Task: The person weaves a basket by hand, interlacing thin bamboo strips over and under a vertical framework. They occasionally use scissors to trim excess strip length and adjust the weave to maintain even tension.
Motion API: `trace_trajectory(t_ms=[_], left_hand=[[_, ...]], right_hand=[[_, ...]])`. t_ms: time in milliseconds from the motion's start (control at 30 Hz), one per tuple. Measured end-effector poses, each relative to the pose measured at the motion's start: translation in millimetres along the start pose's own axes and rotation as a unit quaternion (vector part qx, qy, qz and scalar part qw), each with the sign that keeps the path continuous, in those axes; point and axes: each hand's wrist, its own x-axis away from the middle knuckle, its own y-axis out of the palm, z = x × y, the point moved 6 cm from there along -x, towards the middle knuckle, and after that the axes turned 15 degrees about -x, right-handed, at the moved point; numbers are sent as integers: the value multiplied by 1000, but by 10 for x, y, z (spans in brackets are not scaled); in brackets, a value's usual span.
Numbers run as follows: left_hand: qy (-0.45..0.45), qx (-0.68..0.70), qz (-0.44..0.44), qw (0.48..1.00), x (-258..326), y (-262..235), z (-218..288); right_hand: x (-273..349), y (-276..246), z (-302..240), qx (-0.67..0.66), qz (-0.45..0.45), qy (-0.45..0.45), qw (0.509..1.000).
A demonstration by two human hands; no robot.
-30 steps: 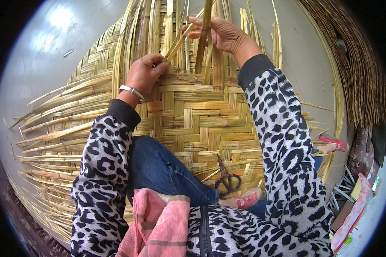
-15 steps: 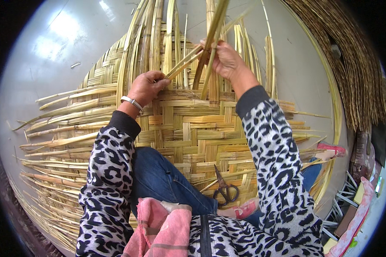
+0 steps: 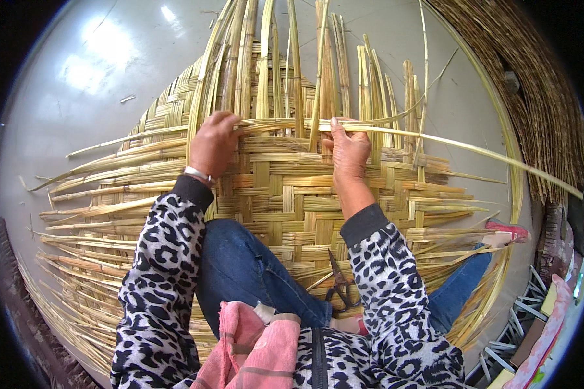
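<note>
Below me spreads a large woven mat of pale yellow split-cane strips, with loose strip ends sticking out to the left, right and far side. My left hand, slightly blurred, is closed on one end of a bundle of long strips at the mat's far woven edge. Farther right, my right hand pinches the same bundle, thumb on top. From there the strips run on to the right, one long and straight, one curving upward. Several upright strips cross around this bundle.
Dark-handled scissors lie on the mat beside my knee, partly behind my right sleeve. A pink cloth rests on my lap. At the right stand a stack of brown dried stalks and a heap of grey-white strips.
My right hand has come down, and the strips it held up now lie crosswise over the mat, reaching far to the right. My left hand has turned over and stays near its place.
</note>
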Motion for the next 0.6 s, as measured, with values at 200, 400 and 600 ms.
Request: trace_trajectory(t_ms=[200, 400, 600], left_hand=[[134, -178, -18, 975, 219, 58, 111], [145, -178, -20, 973, 273, 62, 108], [158, -163, -7, 974, 323, 33, 169]], right_hand=[[-97, 25, -80, 226, 6, -123, 966], [-146, 17, -130, 231, 7, -94, 969], [142, -74, -173, 271, -13, -135, 953]])
